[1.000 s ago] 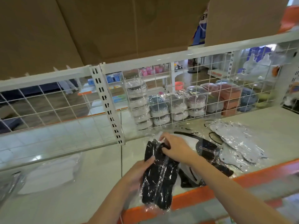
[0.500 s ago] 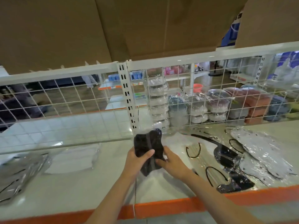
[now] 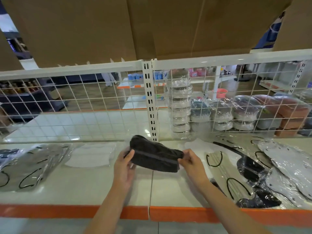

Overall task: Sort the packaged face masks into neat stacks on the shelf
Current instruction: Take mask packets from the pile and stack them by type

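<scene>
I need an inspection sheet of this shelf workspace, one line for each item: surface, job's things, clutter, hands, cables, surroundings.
Surface: white shelf with an orange front edge.
Job's things: black mask pack held above the shelf; white mask pack lying flat to the left; grey mask packs at far left.
Clutter: loose mask packs overlapping, unsorted, on the right.
Hands: left hand grips the black pack's left end; right hand pinches its right end.
Cables: nothing seen.
Surroundings: wire grid behind; wrapped bowls stacked beyond it; cardboard boxes above.
</scene>
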`<state>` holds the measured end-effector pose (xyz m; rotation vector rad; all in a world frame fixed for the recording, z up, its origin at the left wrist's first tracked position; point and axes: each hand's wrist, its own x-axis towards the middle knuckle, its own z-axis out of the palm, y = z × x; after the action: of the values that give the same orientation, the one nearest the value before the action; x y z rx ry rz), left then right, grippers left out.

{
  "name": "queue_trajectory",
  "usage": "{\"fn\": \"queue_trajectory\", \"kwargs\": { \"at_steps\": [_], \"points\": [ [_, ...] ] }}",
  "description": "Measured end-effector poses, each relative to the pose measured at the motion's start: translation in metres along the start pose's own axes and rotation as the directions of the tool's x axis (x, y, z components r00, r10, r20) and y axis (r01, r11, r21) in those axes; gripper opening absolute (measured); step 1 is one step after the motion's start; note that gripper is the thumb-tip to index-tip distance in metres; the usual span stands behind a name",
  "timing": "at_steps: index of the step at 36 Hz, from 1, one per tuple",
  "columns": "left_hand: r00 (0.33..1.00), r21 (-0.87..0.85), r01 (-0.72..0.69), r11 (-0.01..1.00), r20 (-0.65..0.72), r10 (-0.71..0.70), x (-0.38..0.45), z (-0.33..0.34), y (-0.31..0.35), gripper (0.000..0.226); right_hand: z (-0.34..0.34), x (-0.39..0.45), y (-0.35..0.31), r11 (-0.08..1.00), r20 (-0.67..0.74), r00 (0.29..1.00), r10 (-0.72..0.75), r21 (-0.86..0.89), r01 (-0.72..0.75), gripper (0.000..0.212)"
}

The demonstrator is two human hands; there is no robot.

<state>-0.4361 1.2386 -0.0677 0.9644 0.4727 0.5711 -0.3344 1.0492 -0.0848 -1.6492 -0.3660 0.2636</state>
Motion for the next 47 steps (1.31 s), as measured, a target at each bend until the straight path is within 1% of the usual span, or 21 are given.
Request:
{"fn": "queue_trajectory", "kwargs": {
  "at_steps": [3, 5, 7, 8, 10, 11, 15, 17, 19, 21, 25, 27, 29, 31, 33, 35, 38, 41, 43, 45, 47],
  "points": [
    [0.998, 0.259, -0.040, 0.965, -0.038, 0.052, -0.005, -0.028, 0.004, 0.038, -0.006, 0.003, 0.004, 1.000, 0.024, 1.000, 0.000, -0.023, 0.001, 0.020],
    [0.999, 0.430, -0.040, 0.902, -0.012, 0.050, -0.007, -0.039, 0.000, 0.038, -0.006, 0.004, 0.008, 0.999, 0.045, 0.998, 0.053, 0.011, -0.053, 0.034],
    [1.000, 0.494, -0.021, 0.869, 0.012, 0.017, -0.006, -0.044, -0.006, 0.045, -0.003, 0.006, 0.013, 0.996, 0.041, 0.995, 0.089, 0.007, -0.090, 0.047],
    [1.000, 0.503, -0.017, 0.864, 0.026, 0.004, -0.007, -0.044, -0.009, 0.049, -0.001, 0.005, 0.015, 0.995, 0.040, 0.995, 0.095, 0.012, -0.096, 0.047],
    [0.998, 0.545, -0.025, 0.838, 0.065, -0.012, -0.008, -0.043, -0.015, 0.054, 0.005, 0.003, 0.019, 0.993, 0.051, 0.992, 0.113, 0.010, -0.114, 0.040],
    [0.996, 0.595, -0.042, 0.802, 0.090, -0.015, -0.009, -0.042, -0.019, 0.053, 0.008, 0.002, 0.022, 0.993, 0.053, 0.992, 0.118, -0.008, -0.118, 0.035],
    [0.993, 0.800, -0.118, 0.588, 0.112, 0.047, -0.007, -0.044, -0.026, 0.026, 0.019, 0.001, 0.021, 0.982, 0.060, 0.995, 0.083, -0.175, -0.071, 0.016],
    [0.994, 0.823, -0.105, 0.558, 0.080, 0.070, -0.005, -0.049, -0.022, 0.021, 0.026, 0.001, 0.018, 0.975, 0.079, 0.994, 0.076, -0.215, -0.058, 0.012],
    [0.997, 0.790, -0.064, 0.610, 0.029, 0.067, -0.007, -0.051, -0.010, 0.025, 0.035, 0.001, 0.012, 0.969, 0.104, 0.991, 0.085, -0.241, -0.058, 0.013],
    [0.997, 0.763, -0.038, 0.645, -0.012, 0.072, -0.007, -0.056, 0.005, 0.025, 0.048, 0.005, 0.006, 0.964, 0.169, 0.979, 0.111, -0.256, -0.065, 0.019],
    [0.994, 0.729, 0.006, 0.684, -0.081, 0.078, 0.002, -0.086, 0.037, 0.028, 0.082, 0.016, -0.004, 0.919, 0.312, 0.929, 0.197, -0.389, -0.064, 0.032],
    [0.989, 0.733, 0.033, 0.680, -0.120, 0.082, 0.006, -0.110, 0.054, 0.033, 0.106, 0.019, -0.011, 0.915, 0.364, 0.906, 0.216, -0.400, -0.058, 0.038],
    [0.982, 0.727, 0.052, 0.685, -0.164, 0.099, 0.007, -0.133, 0.074, 0.033, 0.136, 0.020, -0.018, 0.915, 0.403, 0.888, 0.220, -0.401, -0.045, 0.050],
    [0.972, 0.709, 0.083, 0.701, -0.211, 0.099, 0.007, -0.156, 0.094, 0.045, 0.170, 0.018, -0.026, 0.925, 0.439, 0.867, 0.237, -0.375, -0.062, 0.060],
    [0.955, 0.713, 0.119, 0.691, -0.273, 0.117, 0.009, -0.185, 0.113, 0.058, 0.207, 0.016, -0.034, 0.937, 0.482, 0.841, 0.245, -0.341, -0.077, 0.053],
    [0.935, 0.727, 0.152, 0.670, -0.326, 0.141, 0.012, -0.218, 0.132, 0.056, 0.245, 0.013, -0.042, 0.932, 0.517, 0.823, 0.235, -0.361, -0.039, 0.042],
    [0.900, 0.768, 0.214, 0.603, -0.395, 0.183, 0.017, -0.270, 0.160, 0.062, 0.303, 0.007, -0.054, 0.927, 0.570, 0.788, 0.233, -0.375, -0.003, 0.013],
    [0.871, 0.812, 0.241, 0.532, -0.423, 0.251, 0.021, -0.319, 0.188, 0.065, 0.361, 0.000, -0.062, 0.915, 0.602, 0.764, 0.231, -0.401, 0.039, 0.019],
    [0.851, 0.818, 0.240, 0.523, -0.436, 0.292, 0.025, -0.351, 0.207, 0.063, 0.398, -0.005, -0.067, 0.916, 0.641, 0.734, 0.225, -0.396, 0.065, 0.019],
    [0.826, 0.815, 0.260, 0.517, -0.466, 0.319, 0.028, -0.382, 0.225, 0.053, 0.434, -0.009, -0.071, 0.916, 0.663, 0.715, 0.224, -0.394, 0.078, 0.016],
    [0.802, 0.826, 0.299, 0.478, -0.489, 0.343, 0.032, -0.409, 0.242, 0.036, 0.468, -0.015, -0.075, 0.916, 0.675, 0.705, 0.220, -0.391, 0.088, 0.015]
  ]
}}
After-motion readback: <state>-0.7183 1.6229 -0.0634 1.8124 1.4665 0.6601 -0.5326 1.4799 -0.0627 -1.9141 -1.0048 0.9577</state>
